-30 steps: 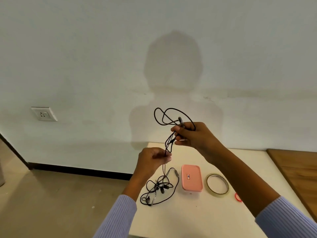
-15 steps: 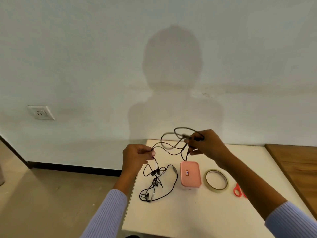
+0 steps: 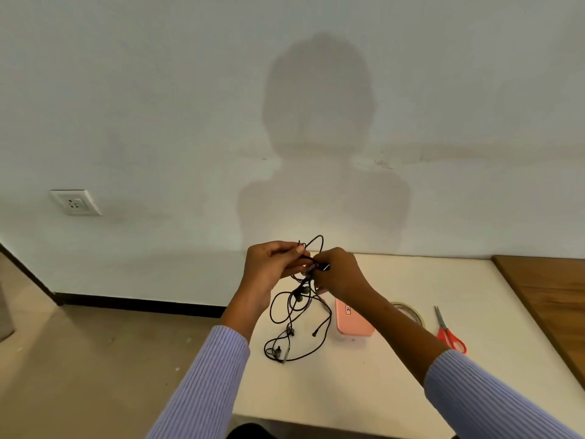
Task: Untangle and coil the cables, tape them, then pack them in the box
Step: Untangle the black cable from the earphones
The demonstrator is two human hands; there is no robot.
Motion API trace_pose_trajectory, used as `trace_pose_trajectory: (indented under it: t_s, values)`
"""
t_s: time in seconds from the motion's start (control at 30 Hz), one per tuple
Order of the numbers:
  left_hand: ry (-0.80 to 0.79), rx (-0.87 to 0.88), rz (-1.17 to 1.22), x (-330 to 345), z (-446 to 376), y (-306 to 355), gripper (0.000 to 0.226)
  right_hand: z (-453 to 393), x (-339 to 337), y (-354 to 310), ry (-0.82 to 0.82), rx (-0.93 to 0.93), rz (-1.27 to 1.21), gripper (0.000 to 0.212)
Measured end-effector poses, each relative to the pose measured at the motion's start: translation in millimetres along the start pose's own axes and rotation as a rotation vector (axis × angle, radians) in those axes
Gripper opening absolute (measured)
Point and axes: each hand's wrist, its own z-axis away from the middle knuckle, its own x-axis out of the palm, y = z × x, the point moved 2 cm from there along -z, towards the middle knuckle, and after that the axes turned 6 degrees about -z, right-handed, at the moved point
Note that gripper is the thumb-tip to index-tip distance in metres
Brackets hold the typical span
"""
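A tangle of thin black cables (image 3: 297,324) hangs from both my hands down onto the white table (image 3: 364,391). My left hand (image 3: 272,264) pinches a strand near the top, with a loop rising above it. Close beside it, my right hand (image 3: 338,274) grips a dark plug end of the cables. Behind my right forearm, the pink box (image 3: 351,321) lies shut on the table. A roll of clear tape (image 3: 411,312) lies to the right of the box, partly hidden by my arm.
Red-handled scissors (image 3: 448,334) lie right of the tape. A wooden surface (image 3: 550,299) adjoins the table on the right. The wall behind carries a socket (image 3: 74,202). Left of the table is bare floor (image 3: 110,359).
My hands have come together and lowered toward the table. The right hand, earlier held high with the loops, now sits close to the left, and more cable lies on the table.
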Motion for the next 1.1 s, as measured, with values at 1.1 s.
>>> trace_pose_trajectory:
  t_s: [1.1]
  values:
    - [0.132, 0.302, -0.809, 1, -9, -73, 0.01, -17, -25, 9, 0.226, 0.267, -0.8, 0.011]
